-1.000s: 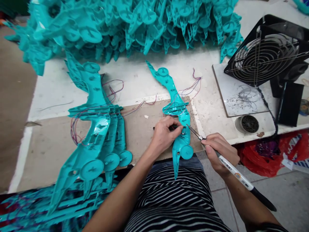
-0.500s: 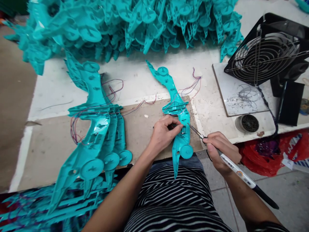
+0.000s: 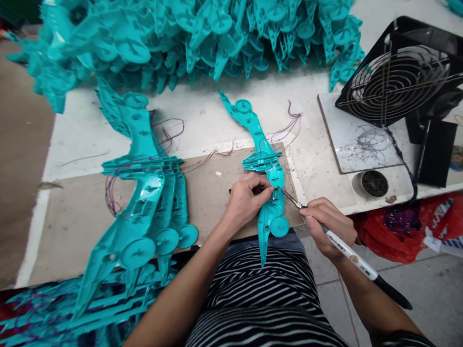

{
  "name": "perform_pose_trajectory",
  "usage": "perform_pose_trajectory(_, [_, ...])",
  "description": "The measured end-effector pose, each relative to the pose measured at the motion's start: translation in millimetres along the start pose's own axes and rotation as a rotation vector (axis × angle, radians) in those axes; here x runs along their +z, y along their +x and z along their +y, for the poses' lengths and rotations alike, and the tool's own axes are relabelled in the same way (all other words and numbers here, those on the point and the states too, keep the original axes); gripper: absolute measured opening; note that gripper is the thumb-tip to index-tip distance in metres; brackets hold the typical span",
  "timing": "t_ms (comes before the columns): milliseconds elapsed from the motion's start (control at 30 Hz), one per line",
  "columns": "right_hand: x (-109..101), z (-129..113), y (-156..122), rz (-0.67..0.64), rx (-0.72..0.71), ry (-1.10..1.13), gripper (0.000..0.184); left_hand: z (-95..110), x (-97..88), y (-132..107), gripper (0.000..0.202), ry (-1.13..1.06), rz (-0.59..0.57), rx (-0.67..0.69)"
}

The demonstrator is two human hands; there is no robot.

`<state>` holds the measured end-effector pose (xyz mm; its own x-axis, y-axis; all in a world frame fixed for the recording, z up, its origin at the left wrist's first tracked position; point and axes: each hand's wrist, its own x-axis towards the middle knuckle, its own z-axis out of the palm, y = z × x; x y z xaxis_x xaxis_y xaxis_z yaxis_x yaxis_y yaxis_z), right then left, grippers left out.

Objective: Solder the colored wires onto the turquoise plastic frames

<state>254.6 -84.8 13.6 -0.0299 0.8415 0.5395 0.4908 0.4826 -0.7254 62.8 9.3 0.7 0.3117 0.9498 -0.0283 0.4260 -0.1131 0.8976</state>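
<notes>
A curved turquoise plastic part lies in front of me, its inner side with posts and ribs facing up. Thin red and blue wires run across its middle and off to the right. My left hand is closed in a pinch over the lower half of the part; what sits between thumb and fingertips is too small to make out. My right hand grips a soldering iron with a white and black handle. The iron's tip reaches the part right beside my left fingertips.
Several similar turquoise parts with wires are stacked on the left. A big turquoise heap fills the back. To the right are a black fan, a board with wire scraps, a small tin and a red bag.
My right hand has moved slightly left, bringing the soldering iron's tip in to the part by my left fingertips. My left hand stays in place.
</notes>
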Motion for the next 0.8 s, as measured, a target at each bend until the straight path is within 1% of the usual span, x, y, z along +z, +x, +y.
perform_pose_trajectory(333, [-0.3,0.3,0.3,-0.003,-0.018,-0.003,0.031,1.1,-2.1,0.5,0.007,0.007,-0.010,0.011])
perform_pose_trajectory(500, [-3.4,5.1,-3.5,0.063,-0.019,-0.021,0.033,1.4,-2.2,0.2,0.007,0.000,-0.014,0.001])
perform_pose_trajectory(667, [-1.8,4.7,-1.6,0.100,0.034,-0.029,0.030,-0.3,-2.1,0.4,0.007,-0.023,-0.018,0.007])
perform_pose_trajectory(800, [0.8,3.6,-0.1,0.105,0.031,-0.020,0.029,-0.6,-2.3,1.1,0.007,-0.035,-0.022,0.011])
